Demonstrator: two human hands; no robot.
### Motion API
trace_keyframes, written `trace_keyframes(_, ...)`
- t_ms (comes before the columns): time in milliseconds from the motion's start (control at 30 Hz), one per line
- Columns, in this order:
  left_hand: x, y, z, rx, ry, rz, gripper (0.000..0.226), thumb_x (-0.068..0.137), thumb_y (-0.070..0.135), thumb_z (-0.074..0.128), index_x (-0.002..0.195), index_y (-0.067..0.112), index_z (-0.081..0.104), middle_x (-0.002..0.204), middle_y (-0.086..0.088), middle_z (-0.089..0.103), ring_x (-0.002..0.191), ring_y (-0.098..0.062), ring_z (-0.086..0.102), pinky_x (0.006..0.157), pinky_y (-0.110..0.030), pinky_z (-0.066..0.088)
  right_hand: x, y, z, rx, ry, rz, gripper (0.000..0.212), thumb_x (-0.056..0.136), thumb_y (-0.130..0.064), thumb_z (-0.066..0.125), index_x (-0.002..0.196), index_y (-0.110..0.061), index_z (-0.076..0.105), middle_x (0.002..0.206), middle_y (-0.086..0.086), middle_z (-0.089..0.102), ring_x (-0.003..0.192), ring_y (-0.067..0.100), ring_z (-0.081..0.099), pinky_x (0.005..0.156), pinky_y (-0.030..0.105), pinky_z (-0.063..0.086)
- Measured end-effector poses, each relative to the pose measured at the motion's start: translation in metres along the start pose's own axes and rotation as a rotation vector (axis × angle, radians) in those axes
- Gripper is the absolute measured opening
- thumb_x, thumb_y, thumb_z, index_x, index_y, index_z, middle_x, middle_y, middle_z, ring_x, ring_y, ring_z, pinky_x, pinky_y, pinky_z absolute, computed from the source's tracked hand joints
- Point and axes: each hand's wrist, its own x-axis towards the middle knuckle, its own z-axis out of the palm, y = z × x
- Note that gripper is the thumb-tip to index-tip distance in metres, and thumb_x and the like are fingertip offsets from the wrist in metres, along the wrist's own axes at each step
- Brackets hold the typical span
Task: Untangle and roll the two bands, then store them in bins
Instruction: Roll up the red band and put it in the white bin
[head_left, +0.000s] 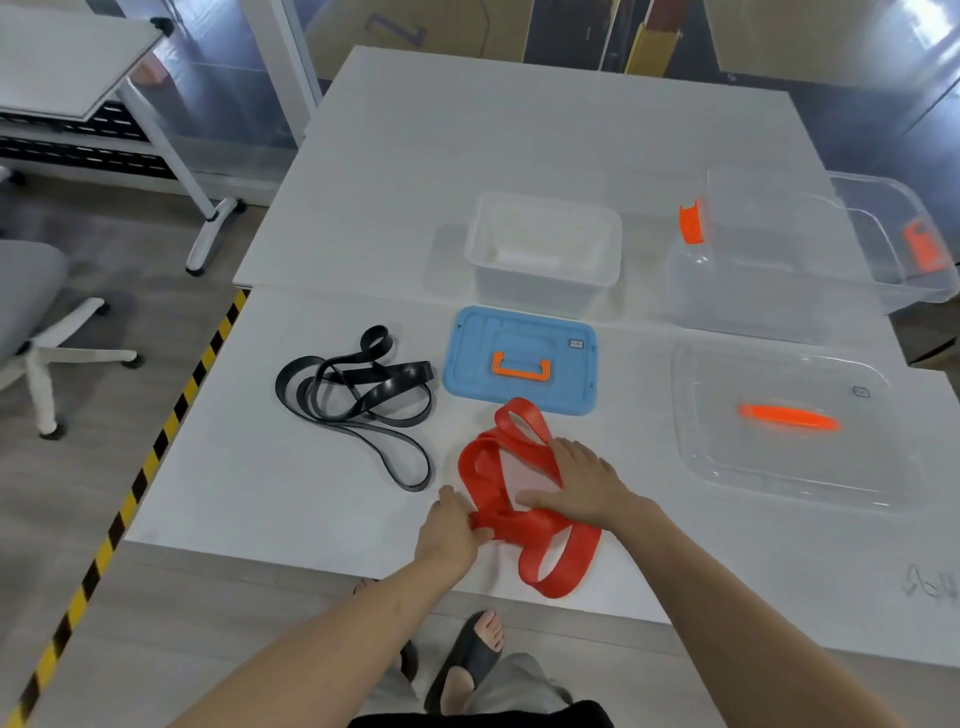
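Observation:
A red band (519, 462) lies in tangled loops near the table's front edge, one loop hanging toward me. My left hand (452, 530) pinches a folded part of it at its left side. My right hand (582, 483) rests flat on top of the band with fingers spread. A black band (353, 400) lies apart to the left in loose coils. Behind them stand a small clear bin (545, 249) and a larger clear bin (810, 249) with orange latches, both without lids.
A blue lid (519, 364) with an orange handle lies behind the red band. A clear lid (784, 421) with an orange handle lies at the right. The white table (260, 483) ends just before me; yellow-black floor tape (156, 452) and a chair (36, 322) are at the left.

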Motion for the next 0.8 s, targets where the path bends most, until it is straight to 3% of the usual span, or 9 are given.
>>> trace_keyframes(67,-0.002,-0.005,-0.002,0.037,-0.011,0.024,0.065,0.091,0.029,0.077,0.139,0.012,0.036,0.130,-0.014,0.057,0.107,-0.031,0.062,0.080,-0.035,0.045,0.005,0.000,0.004,0.007,-0.043,0.016,0.118,0.078,-0.093,0.046,0.166,-0.020,0.014,0.173,0.003,0.023,0.159,0.031,0.022,0.126,0.058,0.024)
trace_keyframes(133,-0.004,-0.011,-0.004,0.066,-0.043,0.053,0.086,0.094,0.029,0.073,0.159,0.013,0.019,0.144,-0.016,0.049,0.127,-0.033,0.057,0.094,-0.038,0.047,0.011,0.001,0.006,0.017,-0.001,0.039,0.108,0.082,-0.091,0.039,0.163,-0.020,0.024,0.168,0.005,0.033,0.155,0.031,0.032,0.123,0.059,0.028)
trace_keyframes(200,-0.003,-0.016,-0.005,0.037,-0.070,0.066,0.097,0.094,0.034,0.073,0.164,0.016,0.009,0.152,-0.017,0.044,0.133,-0.033,0.054,0.103,-0.040,0.047,0.016,0.002,0.002,0.036,0.128,0.054,0.096,0.085,-0.089,0.030,0.153,-0.021,0.040,0.157,0.004,0.049,0.144,0.029,0.046,0.118,0.056,0.036)
trace_keyframes(267,-0.002,-0.019,-0.006,-0.010,-0.080,0.065,0.100,0.092,0.034,0.075,0.165,0.018,0.008,0.155,-0.017,0.043,0.133,-0.032,0.055,0.107,-0.041,0.049,0.020,0.003,-0.002,0.053,0.226,0.054,0.091,0.087,-0.086,0.028,0.151,-0.023,0.043,0.154,0.003,0.052,0.142,0.028,0.049,0.117,0.055,0.039)
trace_keyframes(400,-0.004,-0.021,-0.009,0.023,-0.099,0.061,0.088,0.095,0.031,0.071,0.163,0.020,0.016,0.152,-0.015,0.048,0.129,-0.031,0.059,0.104,-0.042,0.052,0.028,0.008,-0.002,0.065,0.159,0.070,0.081,0.097,-0.075,0.039,0.161,-0.024,0.030,0.170,0.008,0.028,0.159,0.032,0.024,0.125,0.059,0.027)
trace_keyframes(467,-0.005,-0.023,-0.010,0.023,-0.120,0.063,0.080,0.097,0.030,0.067,0.162,0.020,0.021,0.151,-0.013,0.050,0.128,-0.030,0.060,0.102,-0.040,0.053,0.030,0.010,-0.002,0.076,0.152,0.072,0.081,0.096,-0.073,0.040,0.161,-0.026,0.028,0.172,0.007,0.024,0.160,0.033,0.020,0.125,0.062,0.024)
trace_keyframes(667,-0.006,-0.029,-0.014,-0.013,-0.084,0.061,0.063,0.104,0.025,0.054,0.161,0.018,0.028,0.149,-0.012,0.055,0.130,-0.028,0.059,0.106,-0.038,0.051,0.021,0.004,-0.005,0.059,0.250,0.044,0.066,0.101,-0.064,0.044,0.155,-0.027,0.038,0.168,0.006,0.033,0.156,0.032,0.031,0.124,0.063,0.026)
trace_keyframes(800,-0.005,-0.027,-0.019,0.000,-0.041,0.073,0.050,0.105,0.020,0.046,0.155,0.016,0.038,0.143,-0.013,0.060,0.126,-0.029,0.061,0.105,-0.040,0.051,0.015,-0.004,-0.007,0.081,0.321,-0.020,0.054,0.102,-0.051,0.053,0.149,-0.023,0.050,0.158,0.006,0.049,0.146,0.032,0.047,0.120,0.053,0.038)
